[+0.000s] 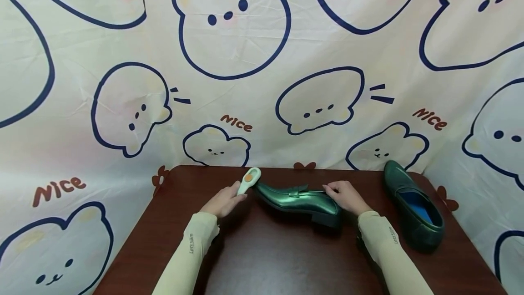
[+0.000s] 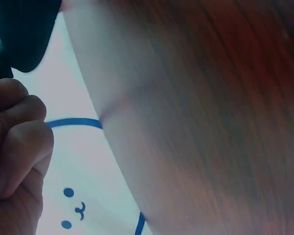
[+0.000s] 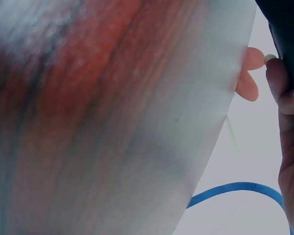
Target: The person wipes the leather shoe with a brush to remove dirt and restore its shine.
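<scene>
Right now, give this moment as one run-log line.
Left hand: grips pale green oblong tool | right hand: holds glossy green loafer, heel end | blue-lined green loafer: at right

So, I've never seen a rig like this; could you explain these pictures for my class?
There is no machine working here: a person is using bare hands. The wide picture comes from a camera worn on the head, looking forward and down. In it, the left hand holds a pale, orange-dotted tool near the toe of a shiny green shoe. The right hand grips that shoe at its heel end. A second green shoe, blue inside, lies farther right on the brown table. The other two pictures come from cameras on each wrist, so they show mostly tabletop, with part of that hand at one edge.
</scene>
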### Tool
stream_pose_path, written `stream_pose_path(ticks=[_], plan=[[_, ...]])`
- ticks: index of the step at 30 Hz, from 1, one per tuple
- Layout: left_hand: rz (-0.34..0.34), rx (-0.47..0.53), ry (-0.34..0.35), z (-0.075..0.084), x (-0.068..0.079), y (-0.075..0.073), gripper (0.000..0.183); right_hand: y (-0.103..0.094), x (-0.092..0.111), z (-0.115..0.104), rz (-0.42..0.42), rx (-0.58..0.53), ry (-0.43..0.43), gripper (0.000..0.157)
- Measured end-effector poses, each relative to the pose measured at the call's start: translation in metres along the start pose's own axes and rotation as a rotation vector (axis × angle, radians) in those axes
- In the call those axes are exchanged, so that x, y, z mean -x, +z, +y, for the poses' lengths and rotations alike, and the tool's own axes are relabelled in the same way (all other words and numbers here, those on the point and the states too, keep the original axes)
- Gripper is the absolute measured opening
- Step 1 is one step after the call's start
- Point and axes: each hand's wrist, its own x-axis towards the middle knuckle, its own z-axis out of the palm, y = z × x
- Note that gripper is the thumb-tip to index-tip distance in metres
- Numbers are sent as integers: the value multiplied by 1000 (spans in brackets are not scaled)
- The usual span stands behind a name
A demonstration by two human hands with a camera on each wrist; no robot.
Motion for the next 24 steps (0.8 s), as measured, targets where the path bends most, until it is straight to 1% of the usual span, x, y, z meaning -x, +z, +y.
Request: stream_pose_path(ticks=[4, 9, 13, 17, 20, 22, 24], plan=[[35, -48, -5, 0, -1, 0, 27, 1, -1, -1, -8, -13, 15, 45], [84, -119, -2, 6, -2, -1, 29, 1, -2, -3, 22, -18, -11, 47], [134, -160, -8, 11, 0, -3, 28, 2, -2, -6, 91, 4, -66, 49], [149, -162, 7, 19, 4, -2, 29, 0, -3, -11, 207, 55, -145, 50], [139, -145, 32, 28, 6, 0, 29, -3, -6, -14, 297, 151, -231, 48], [135, -137, 56, 35, 8, 3, 28, -4, -7, -15, 334, 273, -311, 43], [128, -132, 77, 41, 10, 6, 27, -5, -8, -16, 347, 402, -385, 35]])
